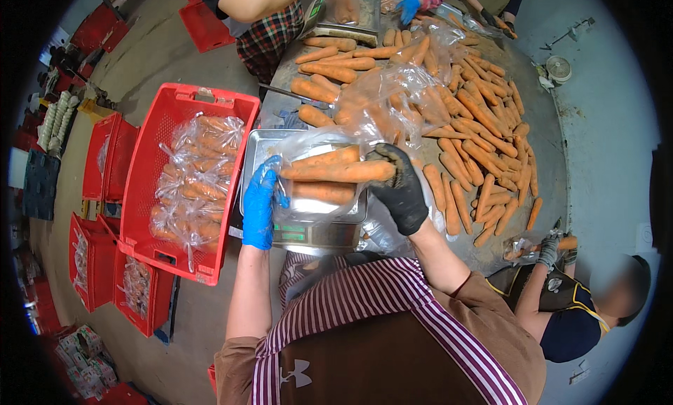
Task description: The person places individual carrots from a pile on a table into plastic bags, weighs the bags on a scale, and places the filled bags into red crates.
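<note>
My left hand [261, 205], in a blue glove, grips the left side of a clear plastic bag [315, 137] with carrots in it. My right hand [400, 189], in a dirty black glove, holds the thick end of a carrot [342, 172] that lies partly in the bag. The bag is over the metal tray [252, 147] of a digital scale [320, 236]; whether it rests on the tray I cannot tell. Beyond and to the right, many loose carrots [478, 110] lie heaped, with more clear bags [415, 84] over some of them.
On the left stands a red plastic crate [138, 194] holding several bagged portions of carrots [197, 184]. More red crates [100, 158] are on the floor beyond it. Co-workers stand around the table [547, 158], one at the far side near another scale [368, 16], one at the right.
</note>
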Demonstrator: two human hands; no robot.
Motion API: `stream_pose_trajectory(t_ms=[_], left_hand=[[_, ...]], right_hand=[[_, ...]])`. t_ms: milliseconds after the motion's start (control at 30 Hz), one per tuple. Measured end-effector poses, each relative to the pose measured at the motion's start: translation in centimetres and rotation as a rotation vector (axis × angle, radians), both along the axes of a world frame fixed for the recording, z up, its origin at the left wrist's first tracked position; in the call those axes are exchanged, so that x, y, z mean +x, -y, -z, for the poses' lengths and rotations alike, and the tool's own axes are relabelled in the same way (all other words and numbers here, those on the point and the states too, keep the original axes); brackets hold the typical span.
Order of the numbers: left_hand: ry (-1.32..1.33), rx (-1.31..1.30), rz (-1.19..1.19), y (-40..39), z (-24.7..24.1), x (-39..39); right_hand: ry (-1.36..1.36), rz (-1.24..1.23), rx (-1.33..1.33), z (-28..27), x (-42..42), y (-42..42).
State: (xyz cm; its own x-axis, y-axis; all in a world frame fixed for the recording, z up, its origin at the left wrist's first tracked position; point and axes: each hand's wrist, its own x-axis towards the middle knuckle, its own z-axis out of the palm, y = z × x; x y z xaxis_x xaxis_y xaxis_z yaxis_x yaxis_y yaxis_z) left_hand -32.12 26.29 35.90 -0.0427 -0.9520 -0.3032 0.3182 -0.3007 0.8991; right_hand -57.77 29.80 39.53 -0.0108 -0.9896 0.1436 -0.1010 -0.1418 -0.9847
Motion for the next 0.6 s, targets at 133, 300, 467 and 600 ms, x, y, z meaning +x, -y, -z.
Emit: stream_pose_trajectory(t_ms=[133, 300, 467, 600], left_hand=[[-0.063, -0.001, 0.006, -0.1, 0.9, -0.2], [-0.269, -0.044, -0.045, -0.5, 1.5, 0.9], [-0.308, -0.059, -0.068, -0.4, 1.9, 1.1], [-0.272, -0.074, -0.079, -0.5, 1.7, 1.3]], right_hand=[[-0.207, -0.032, -0.111, -1.0, 2.1, -0.1], [-0.076, -0.105, -0.111, -0.7, 2.3, 0.3], [-0.069, -0.125, -0.089, 0.9, 2.0, 0.3], [-0.043, -0.143, -0.072, 0.9, 2.4, 0.1]])
